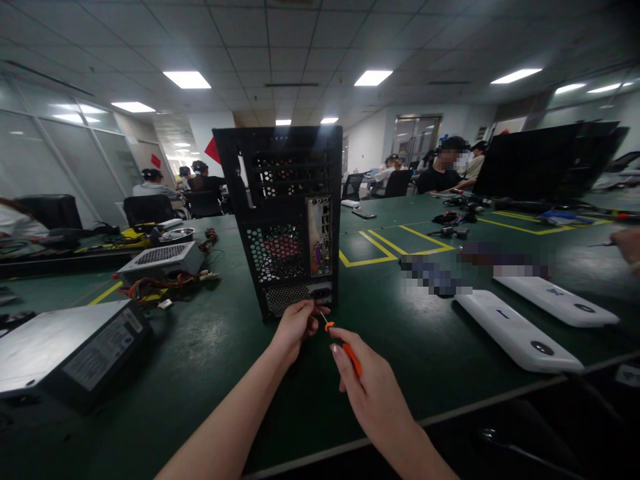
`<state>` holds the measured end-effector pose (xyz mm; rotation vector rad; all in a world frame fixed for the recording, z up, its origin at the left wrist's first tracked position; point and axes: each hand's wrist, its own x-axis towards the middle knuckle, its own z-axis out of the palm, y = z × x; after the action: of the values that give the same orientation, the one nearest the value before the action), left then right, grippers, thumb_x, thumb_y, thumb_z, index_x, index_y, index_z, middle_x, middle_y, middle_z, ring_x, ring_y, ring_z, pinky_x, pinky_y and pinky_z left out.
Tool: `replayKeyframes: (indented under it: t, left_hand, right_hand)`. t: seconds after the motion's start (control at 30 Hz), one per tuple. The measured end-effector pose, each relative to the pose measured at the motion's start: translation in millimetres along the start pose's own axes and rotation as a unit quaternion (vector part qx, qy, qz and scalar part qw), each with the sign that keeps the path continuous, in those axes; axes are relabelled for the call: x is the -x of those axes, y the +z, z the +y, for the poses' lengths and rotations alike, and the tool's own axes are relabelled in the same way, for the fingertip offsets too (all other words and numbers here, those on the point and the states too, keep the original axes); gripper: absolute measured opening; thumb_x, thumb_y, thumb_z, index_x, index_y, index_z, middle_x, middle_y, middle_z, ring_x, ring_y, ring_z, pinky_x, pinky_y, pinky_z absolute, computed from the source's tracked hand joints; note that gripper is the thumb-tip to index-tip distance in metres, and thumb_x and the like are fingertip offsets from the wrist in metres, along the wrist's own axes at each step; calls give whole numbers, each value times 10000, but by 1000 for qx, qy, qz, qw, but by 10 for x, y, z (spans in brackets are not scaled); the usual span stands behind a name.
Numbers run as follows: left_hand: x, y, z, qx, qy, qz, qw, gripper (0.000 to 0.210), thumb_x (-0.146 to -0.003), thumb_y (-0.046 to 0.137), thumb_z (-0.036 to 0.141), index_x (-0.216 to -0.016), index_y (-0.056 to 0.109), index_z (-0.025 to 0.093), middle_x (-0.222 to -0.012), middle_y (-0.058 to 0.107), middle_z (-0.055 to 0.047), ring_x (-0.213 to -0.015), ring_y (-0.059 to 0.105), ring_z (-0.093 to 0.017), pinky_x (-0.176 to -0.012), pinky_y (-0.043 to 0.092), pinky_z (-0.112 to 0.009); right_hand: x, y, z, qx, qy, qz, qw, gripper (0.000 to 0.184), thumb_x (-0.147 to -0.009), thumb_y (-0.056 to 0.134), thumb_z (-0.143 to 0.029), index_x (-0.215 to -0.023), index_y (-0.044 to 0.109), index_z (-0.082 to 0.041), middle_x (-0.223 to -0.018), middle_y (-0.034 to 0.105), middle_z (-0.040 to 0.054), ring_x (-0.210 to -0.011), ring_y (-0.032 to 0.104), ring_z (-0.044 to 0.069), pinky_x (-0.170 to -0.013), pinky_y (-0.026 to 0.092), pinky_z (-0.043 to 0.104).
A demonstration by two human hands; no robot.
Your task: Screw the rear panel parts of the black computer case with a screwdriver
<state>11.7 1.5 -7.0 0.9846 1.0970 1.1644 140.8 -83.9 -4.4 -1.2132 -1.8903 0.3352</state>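
Note:
A black computer case (295,213) stands upright on the green table, its rear side facing me. At its bottom sits the power supply (285,300) with a perforated panel. My right hand (367,377) is closed around a screwdriver with an orange handle (352,359); its thin shaft points up and left toward the lower edge of the case. Close to the shaft's tip, my left hand (297,327) has its fingers pinched together at the case's bottom rear. Whether those fingers hold a screw or only steady the tip cannot be made out.
On the left lie a loose power supply (75,353), another one (160,260) with bundled cables, and a metal bowl (177,235). Two white devices (515,330) rest at right. Monitors (530,163) stand farther back. Another person's hand (627,247) shows at the right edge.

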Motion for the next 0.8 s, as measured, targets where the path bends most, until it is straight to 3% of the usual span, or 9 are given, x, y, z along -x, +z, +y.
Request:
replayKeyframes:
  t: [0.13,0.23,0.33,0.47,0.63,0.73,0.8]
  left_hand:
    - [-8,1,4,14,-14,-6,1000,197,-764,434,227,-844,546,86,-807,626,-95,-371,370,-15,-349,228,-159]
    - [-7,8,12,16,-22,-8,1000,174,-753,450,203,-841,548,88,-795,629,-95,-374,376,-19,-348,230,-163]
    - [-9,9,12,19,-27,-11,999,169,-741,446,164,-857,544,90,-803,628,-93,-375,383,-19,-351,233,-160]
    - [-30,-8,-16,20,-21,-19,999,190,-726,440,139,-878,544,92,-829,627,-99,-382,398,-20,-354,240,-156]
    - [-47,-32,-42,25,-7,-19,999,189,-737,442,171,-868,549,87,-836,629,-109,-382,397,-20,-354,235,-156]
    - [-35,-24,-33,38,-5,-15,999,200,-748,448,199,-866,551,75,-833,625,-115,-379,373,-16,-350,221,-155]
    - [-22,-11,-21,53,-5,-11,999,201,-752,454,213,-851,554,69,-808,620,-108,-374,351,-12,-343,197,-156]
  right_hand:
    - [-5,16,17,0,30,-1,1000,234,-849,335,-222,-1064,392,-149,-791,598,46,-656,592,138,-550,478,249]
    - [-10,43,36,100,-44,27,994,202,-809,369,-134,-987,465,-138,-878,586,88,-763,577,177,-639,481,308]
    - [-17,60,23,217,-130,43,967,268,-783,346,-58,-955,534,-138,-985,561,128,-836,543,213,-691,468,359]
    - [7,110,-7,264,-158,30,951,307,-763,335,-35,-938,570,-126,-1031,528,163,-806,535,221,-655,475,359]
    - [34,197,5,165,-63,-35,984,390,-778,359,-82,-1162,416,-125,-1040,505,153,-917,522,230,-712,471,364]
    - [16,195,33,34,34,-68,997,420,-781,391,-125,-1198,341,-136,-1036,525,128,-928,529,214,-778,439,378]
    - [-2,178,55,-74,89,-79,990,404,-780,415,-158,-1178,342,-151,-1005,545,107,-898,541,195,-768,436,358]
